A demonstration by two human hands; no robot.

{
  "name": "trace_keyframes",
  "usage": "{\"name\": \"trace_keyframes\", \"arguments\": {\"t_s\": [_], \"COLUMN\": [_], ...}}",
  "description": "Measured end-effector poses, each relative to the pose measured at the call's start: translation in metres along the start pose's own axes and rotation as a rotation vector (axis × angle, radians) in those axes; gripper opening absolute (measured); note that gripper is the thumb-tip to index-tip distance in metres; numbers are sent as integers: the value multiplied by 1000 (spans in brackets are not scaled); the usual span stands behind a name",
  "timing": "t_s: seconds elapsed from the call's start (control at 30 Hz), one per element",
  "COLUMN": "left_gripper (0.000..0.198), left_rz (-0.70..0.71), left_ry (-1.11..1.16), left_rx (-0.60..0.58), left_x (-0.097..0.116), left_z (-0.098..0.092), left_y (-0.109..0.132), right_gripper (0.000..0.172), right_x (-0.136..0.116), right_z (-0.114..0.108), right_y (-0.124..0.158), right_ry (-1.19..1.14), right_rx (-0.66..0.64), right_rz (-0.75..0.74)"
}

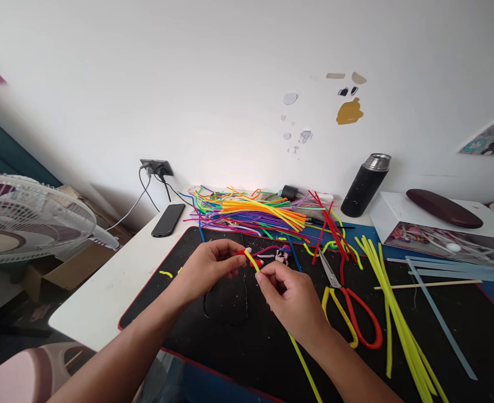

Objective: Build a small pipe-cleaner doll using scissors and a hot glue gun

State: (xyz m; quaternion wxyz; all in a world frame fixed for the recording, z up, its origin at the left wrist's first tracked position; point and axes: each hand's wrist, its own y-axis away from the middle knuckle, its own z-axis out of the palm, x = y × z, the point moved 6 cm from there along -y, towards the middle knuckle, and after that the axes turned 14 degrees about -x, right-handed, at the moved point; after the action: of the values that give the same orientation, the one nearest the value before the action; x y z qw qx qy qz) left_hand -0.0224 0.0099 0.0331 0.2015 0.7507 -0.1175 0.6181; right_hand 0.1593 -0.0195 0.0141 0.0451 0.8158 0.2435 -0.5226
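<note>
Over the black mat, my right hand (291, 294) pinches a yellow pipe cleaner (304, 364), whose long tail hangs below the palm toward the front edge. The thumb and forefinger of my left hand (215, 262) are closed at the pipe cleaner's upper end, where a small red and white piece shows, partly hidden by the fingers. Just behind the fingertips lies a small black, white and pink figure (282, 255). Scissors (343, 294) with one red and one yellow handle rest, blades apart, to the right of my right hand.
Loose yellow pipe cleaners (400, 319) and pale blue strips (442, 322) lie at the right. A multicoloured pipe cleaner heap (259, 212) spans the back. Around it are a phone (168, 220), a black flask (365, 184) and a white box (385, 215). A fan (32, 215) stands left.
</note>
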Motion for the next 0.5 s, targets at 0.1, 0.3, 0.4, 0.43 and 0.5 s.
{"name": "trace_keyframes", "arguments": {"t_s": [0.1,0.3,0.4,0.43,0.5], "left_gripper": [38,41,41,41,41], "left_rz": [-10,-3,5,7,7], "left_ry": [23,87,103,102,100], "left_rx": [-2,-32,-29,-29,-30], "left_x": [-1,-6,-7,-7,-7], "left_z": [0,0,1,1,1], "left_y": [0,-1,-1,-1,-1], "right_gripper": [26,22,21,21,22], "right_x": [0,1,0,0,-1], "right_z": [0,1,2,2,2], "right_y": [0,0,1,2,2], "right_ry": [14,51,72,77,88], "right_rx": [2,28,28,28,30], "right_rz": [-9,-47,-66,-70,-75]}}
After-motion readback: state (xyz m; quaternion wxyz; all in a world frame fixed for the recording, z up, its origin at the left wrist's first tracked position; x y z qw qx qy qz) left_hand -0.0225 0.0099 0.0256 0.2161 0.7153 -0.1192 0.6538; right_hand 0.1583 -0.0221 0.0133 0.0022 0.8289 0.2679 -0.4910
